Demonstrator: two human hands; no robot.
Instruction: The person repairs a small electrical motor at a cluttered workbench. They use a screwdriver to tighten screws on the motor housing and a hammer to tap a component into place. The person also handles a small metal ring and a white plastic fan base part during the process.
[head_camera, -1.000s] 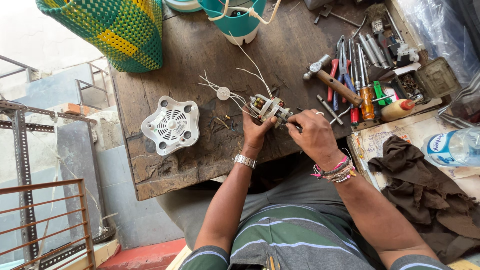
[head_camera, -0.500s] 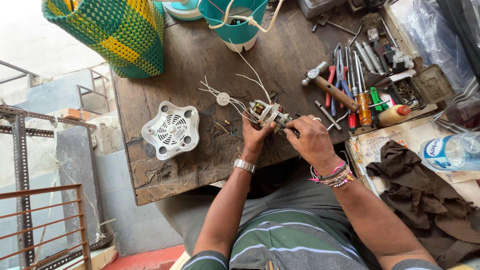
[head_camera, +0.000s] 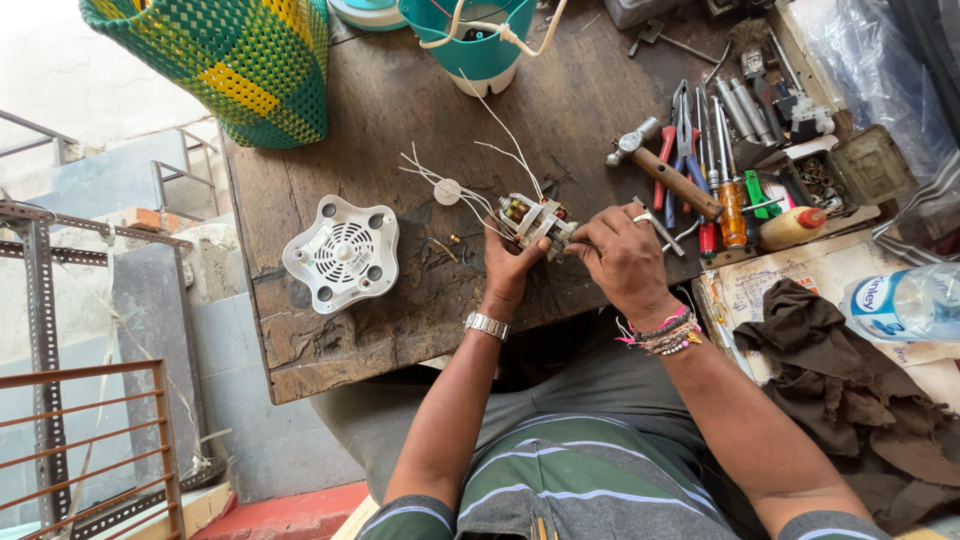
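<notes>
Motor: the small electric motor (head_camera: 533, 218) sits above the worn wooden table (head_camera: 400, 330), between your two hands, its white wires (head_camera: 470, 195) trailing away from you.
Left hand: your left hand (head_camera: 507, 268) cups the motor from below, fingers closed on it.
Right hand: your right hand (head_camera: 622, 258) pinches at the motor's right side; what it grips is hidden.
Risk: tugging could snap the thin wires, I judge.
Nearby: white vented cover (head_camera: 341, 252) left of the motor; hammer (head_camera: 662, 170) to its right.
</notes>
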